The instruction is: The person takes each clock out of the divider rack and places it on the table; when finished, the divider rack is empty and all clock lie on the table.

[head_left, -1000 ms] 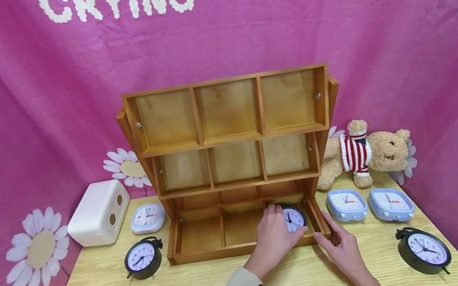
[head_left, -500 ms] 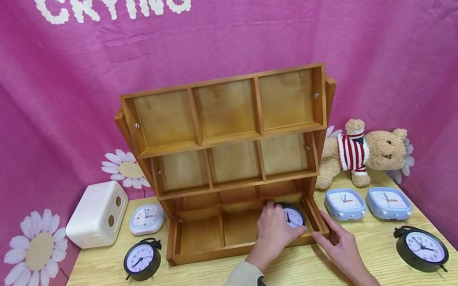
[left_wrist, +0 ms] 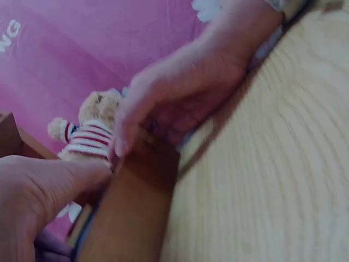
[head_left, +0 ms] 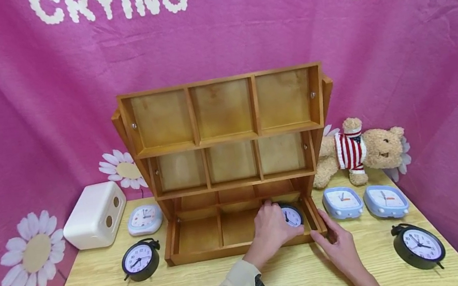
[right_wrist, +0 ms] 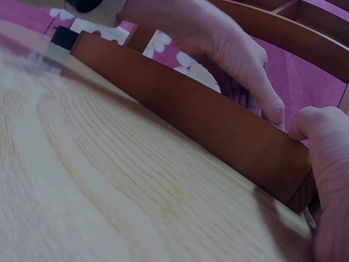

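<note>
A tiered wooden display shelf [head_left: 206, 142] stands on the table with its rows of square compartments. In the bottom row's right compartment lies a round black alarm clock [head_left: 293, 216], its white dial facing up. My left hand [head_left: 269, 228] holds this clock, fingers over its left side and thumb by its lower edge; the hand hides part of it. At the shelf's front right corner, my right hand [head_left: 341, 248] grips the wood, thumb at the front edge and fingers along the outer side. The right wrist view shows both thumbs close together at the front board [right_wrist: 191, 103].
Two blue clocks [head_left: 343, 202] and a black alarm clock [head_left: 419, 245] lie right of the shelf. A teddy bear [head_left: 351, 152] lies behind them. On the left are a white box [head_left: 90, 216], a pale clock [head_left: 145, 219] and another black alarm clock [head_left: 140, 260].
The head view has shifted slightly, so the scene sits a little further left. Both hands and the clock keep their places at the shelf.
</note>
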Demonstrator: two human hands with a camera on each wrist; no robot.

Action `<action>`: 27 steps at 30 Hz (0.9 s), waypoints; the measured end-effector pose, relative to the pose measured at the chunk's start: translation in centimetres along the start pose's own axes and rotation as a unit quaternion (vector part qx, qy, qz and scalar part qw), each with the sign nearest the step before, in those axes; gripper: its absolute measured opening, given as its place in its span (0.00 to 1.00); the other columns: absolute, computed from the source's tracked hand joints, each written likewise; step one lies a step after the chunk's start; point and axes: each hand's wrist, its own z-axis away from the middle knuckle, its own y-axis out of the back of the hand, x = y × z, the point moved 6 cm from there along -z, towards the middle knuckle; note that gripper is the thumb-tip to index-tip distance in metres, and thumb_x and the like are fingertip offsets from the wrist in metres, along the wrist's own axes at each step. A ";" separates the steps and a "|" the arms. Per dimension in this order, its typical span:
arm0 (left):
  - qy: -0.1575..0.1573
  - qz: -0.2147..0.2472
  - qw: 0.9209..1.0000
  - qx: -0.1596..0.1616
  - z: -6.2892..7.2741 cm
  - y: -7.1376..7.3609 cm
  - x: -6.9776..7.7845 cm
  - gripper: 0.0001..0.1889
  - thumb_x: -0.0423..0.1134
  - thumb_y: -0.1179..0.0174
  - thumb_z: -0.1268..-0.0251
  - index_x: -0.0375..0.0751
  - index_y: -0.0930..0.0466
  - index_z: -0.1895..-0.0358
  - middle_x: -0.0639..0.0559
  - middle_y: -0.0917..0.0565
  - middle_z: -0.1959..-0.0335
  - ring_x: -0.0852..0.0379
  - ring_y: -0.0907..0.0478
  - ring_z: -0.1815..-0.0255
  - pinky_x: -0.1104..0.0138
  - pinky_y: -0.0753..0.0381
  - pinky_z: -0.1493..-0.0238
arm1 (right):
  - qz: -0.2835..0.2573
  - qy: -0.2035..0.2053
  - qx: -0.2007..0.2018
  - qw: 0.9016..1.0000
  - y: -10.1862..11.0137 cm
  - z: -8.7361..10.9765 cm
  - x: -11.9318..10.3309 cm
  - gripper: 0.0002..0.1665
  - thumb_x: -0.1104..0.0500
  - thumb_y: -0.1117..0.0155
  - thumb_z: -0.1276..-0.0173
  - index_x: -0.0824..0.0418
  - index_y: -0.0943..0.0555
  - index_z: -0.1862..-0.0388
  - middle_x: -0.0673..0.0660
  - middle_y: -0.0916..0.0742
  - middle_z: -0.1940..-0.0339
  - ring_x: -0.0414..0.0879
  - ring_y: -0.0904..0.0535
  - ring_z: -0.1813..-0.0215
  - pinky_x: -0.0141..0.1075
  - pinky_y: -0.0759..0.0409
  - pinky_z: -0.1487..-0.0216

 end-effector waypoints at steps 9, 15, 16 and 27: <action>-0.015 -0.014 0.999 0.043 -0.1 0.1 -0.6 0.44 0.74 0.21 0.73 0.41 0.17 0.57 0.53 0.19 0.63 0.54 0.17 0.64 0.67 0.18 0.70 | -0.006 0.003 -0.004 1.000 -0.2 0.0 -0.1 0.37 0.69 0.31 0.29 0.70 0.31 0.23 0.76 0.25 0.28 0.27 0.25 0.38 0.20 0.24 0.42; -0.007 0.018 0.999 0.034 0.0 0.8 -0.7 0.46 0.74 0.23 0.70 0.44 0.17 0.48 0.50 0.18 0.52 0.51 0.16 0.60 0.62 0.15 0.66 | 0.000 0.008 0.003 1.000 -0.1 0.0 -0.1 0.37 0.70 0.30 0.30 0.70 0.30 0.24 0.76 0.24 0.29 0.27 0.24 0.39 0.20 0.23 0.42; -0.004 0.022 0.999 0.032 0.0 1.0 -0.7 0.47 0.74 0.23 0.69 0.44 0.17 0.46 0.50 0.18 0.49 0.50 0.16 0.59 0.61 0.15 0.66 | 0.000 0.011 0.002 1.000 -0.2 -0.1 -0.2 0.37 0.71 0.31 0.30 0.71 0.30 0.24 0.76 0.24 0.29 0.27 0.25 0.39 0.20 0.23 0.42; -0.001 0.171 0.985 0.037 1.3 4.8 -1.0 0.45 0.63 0.19 0.68 0.45 0.23 0.42 0.52 0.23 0.50 0.53 0.20 0.58 0.65 0.17 0.62 | -0.010 0.003 0.004 1.000 -0.2 0.1 -0.2 0.37 0.71 0.31 0.30 0.71 0.30 0.23 0.76 0.24 0.30 0.26 0.23 0.40 0.19 0.24 0.43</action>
